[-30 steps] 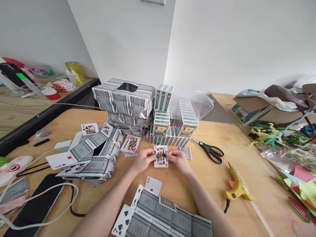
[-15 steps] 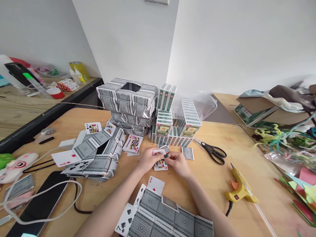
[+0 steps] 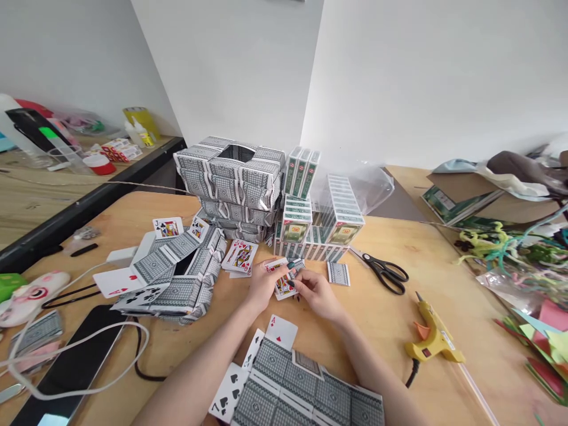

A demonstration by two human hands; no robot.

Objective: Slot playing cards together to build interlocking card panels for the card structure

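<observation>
In the middle of the table my left hand (image 3: 265, 288) closes on a king playing card (image 3: 282, 289), its thumb lying across the card. My right hand (image 3: 316, 291) meets it from the other side, thumb and fingertips pinched at the card's right edge. The face points up and the card is tilted; my fingers hide part of it. Close behind lies a patterned card (image 3: 298, 262), partly covered. Nearer me rests a panel of joined grey-backed cards (image 3: 306, 390), with an ace of diamonds (image 3: 281, 332) at its far edge.
A woven card box (image 3: 228, 177) stands at the back, beside stacked card packs (image 3: 310, 228). Scissors (image 3: 384, 272) and a yellow glue gun (image 3: 432, 334) lie right. Another card structure (image 3: 195, 284) and a face-up card pile (image 3: 241, 256) are left, near a cable (image 3: 110, 387) and phone (image 3: 73, 367).
The king card has turned from nearly straight to tilted between my hands. Both hands have shifted slightly, staying close together. The view has moved a little.
</observation>
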